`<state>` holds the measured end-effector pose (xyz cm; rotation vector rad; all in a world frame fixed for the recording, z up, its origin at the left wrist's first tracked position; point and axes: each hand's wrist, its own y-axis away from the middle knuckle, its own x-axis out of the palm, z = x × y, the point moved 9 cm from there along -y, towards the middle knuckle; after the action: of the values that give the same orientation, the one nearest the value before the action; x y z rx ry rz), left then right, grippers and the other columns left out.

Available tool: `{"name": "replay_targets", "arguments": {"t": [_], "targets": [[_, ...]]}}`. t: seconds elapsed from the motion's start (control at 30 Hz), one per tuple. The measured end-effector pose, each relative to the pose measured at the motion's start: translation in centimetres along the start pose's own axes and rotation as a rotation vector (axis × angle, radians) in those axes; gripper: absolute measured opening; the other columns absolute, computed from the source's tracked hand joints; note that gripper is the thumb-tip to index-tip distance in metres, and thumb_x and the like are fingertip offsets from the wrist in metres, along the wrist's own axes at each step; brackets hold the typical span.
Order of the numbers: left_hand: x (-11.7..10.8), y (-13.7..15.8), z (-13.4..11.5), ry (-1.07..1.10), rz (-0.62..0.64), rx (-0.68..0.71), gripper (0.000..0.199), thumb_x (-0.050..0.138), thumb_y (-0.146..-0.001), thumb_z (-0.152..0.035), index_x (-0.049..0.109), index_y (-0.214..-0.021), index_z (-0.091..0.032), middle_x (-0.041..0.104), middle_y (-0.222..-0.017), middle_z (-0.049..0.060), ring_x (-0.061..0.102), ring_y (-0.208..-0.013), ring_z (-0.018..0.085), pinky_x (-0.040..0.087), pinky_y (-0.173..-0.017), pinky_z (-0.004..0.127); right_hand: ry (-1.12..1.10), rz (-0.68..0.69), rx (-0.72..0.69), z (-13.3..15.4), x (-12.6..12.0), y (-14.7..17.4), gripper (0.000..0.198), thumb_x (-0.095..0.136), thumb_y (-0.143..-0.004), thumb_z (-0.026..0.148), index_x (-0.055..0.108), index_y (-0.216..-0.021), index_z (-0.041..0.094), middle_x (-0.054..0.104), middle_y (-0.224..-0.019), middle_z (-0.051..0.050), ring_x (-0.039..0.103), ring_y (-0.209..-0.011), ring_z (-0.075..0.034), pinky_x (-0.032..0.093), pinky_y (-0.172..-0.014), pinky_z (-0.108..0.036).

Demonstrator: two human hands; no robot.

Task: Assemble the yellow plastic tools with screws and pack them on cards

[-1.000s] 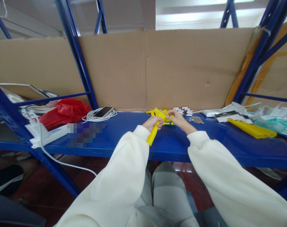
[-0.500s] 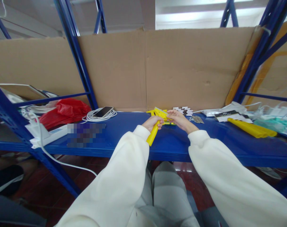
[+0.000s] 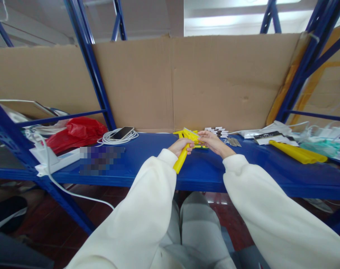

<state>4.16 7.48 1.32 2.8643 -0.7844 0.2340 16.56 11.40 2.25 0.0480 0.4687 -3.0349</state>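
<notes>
My left hand (image 3: pixel 181 146) is wrapped round the handle of a yellow scraper (image 3: pixel 181 160), its wide head (image 3: pixel 190 135) tilted up and away from me with a pale edge. Fingers of my right hand (image 3: pixel 211 142) are closed together at the right side of that head; any small part between them is hidden. Behind and below the head lie more yellow pieces (image 3: pixel 178 132) on the blue shelf. Just beyond my right hand are stacked small black-and-white packs (image 3: pixel 218 131), small metal bits (image 3: pixel 227 141) and a little clear bag (image 3: pixel 235 141).
A yellow bundle of tubes or handles (image 3: pixel 299 152) lies right, by a black-and-white card (image 3: pixel 267 137) and plastic bags (image 3: pixel 322 144). Left are a phone (image 3: pixel 123 132) on a coiled white cable (image 3: pixel 105 139), a red bag (image 3: pixel 77 132) and a white power strip (image 3: pixel 64 160). Cardboard (image 3: pixel 214 82) stands behind.
Both hands stay at the scraper. The fingers of my right hand have shifted very slightly against its head; nothing else has visibly moved.
</notes>
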Motion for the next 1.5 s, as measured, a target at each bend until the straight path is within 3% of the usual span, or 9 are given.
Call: {"name": "replay_targets", "arguments": {"t": [0.27,0.73,1.1,1.5], "targets": [[0.12,0.22,-0.24,-0.003,-0.017,0.012,0.021,0.041,-0.088,-0.002,0.044,-0.076,-0.019,0.042,-0.052,-0.008,0.029,-0.034,0.004,0.024,-0.037,0.015,-0.006,-0.032,0.03,0.11,0.08,0.34,0.032,0.078,-0.061,0.022,0.056,-0.084,0.022,0.063,-0.076,0.003,0.059,-0.061,-0.01,0.043,-0.054,-0.022],[-0.14,0.26,-0.56,0.013,-0.037,0.035,0.02,0.046,-0.084,-0.001,0.044,-0.074,-0.019,0.042,-0.052,-0.008,0.031,-0.033,0.003,0.025,-0.037,0.014,0.085,-0.014,0.02,0.1,0.35,0.51,0.031,0.078,-0.07,0.037,0.057,-0.087,0.022,0.062,-0.076,0.003,0.059,-0.061,-0.01,0.043,-0.054,-0.022],[0.02,0.7,-0.73,-0.004,-0.06,0.034,0.026,0.038,-0.09,-0.001,0.042,-0.071,-0.019,0.041,-0.049,-0.008,0.029,-0.033,0.003,0.024,-0.037,0.015,0.098,-0.05,0.047,-0.28,0.01,0.35,0.026,0.08,-0.074,0.032,0.058,-0.082,0.021,0.066,-0.077,0.001,0.06,-0.062,-0.01,0.045,-0.054,-0.021],[-0.31,0.26,-0.57,0.017,-0.055,0.034,0.019,0.044,-0.084,-0.002,0.044,-0.077,-0.02,0.041,-0.053,-0.008,0.031,-0.034,0.005,0.025,-0.038,0.015,0.125,-0.017,-0.001,-0.44,-0.03,0.0,0.035,0.084,-0.072,0.041,0.058,-0.084,0.022,0.066,-0.076,0.001,0.058,-0.061,-0.011,0.047,-0.055,-0.023]]}}
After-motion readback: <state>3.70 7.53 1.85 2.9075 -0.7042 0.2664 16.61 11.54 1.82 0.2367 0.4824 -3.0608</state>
